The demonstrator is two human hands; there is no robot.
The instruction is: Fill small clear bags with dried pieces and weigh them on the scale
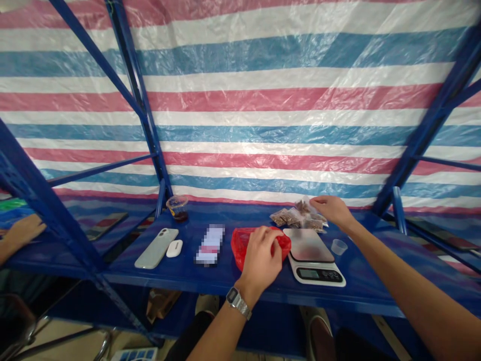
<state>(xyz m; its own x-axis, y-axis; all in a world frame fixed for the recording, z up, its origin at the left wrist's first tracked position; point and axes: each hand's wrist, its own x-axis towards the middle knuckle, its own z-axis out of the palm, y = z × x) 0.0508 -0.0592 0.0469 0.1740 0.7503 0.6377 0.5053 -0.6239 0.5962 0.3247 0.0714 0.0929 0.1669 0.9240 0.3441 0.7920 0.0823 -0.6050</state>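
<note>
The left hand [262,254] curls over the red bag [239,244] (gripping or not, I cannot tell) beside the scale [311,245]; the right hand [333,208] pinches a packet [302,205] behind it, best held lightly.

On the surface [225,210] before me, a bag [239,249] lies in the middle, under my left fingers [268,234]. Going left from it come a blurred-out screen [210,244], an earphone case [174,248] and a phone [156,248], with a tub [178,208] behind these. Just right of the bag sits the scale [310,245], with a small cup [338,246] beside it on the right. Packets [295,217] lie behind the scale, my right fingers [319,200] at their far right. A sheet [270,118] hangs behind everything.
</note>
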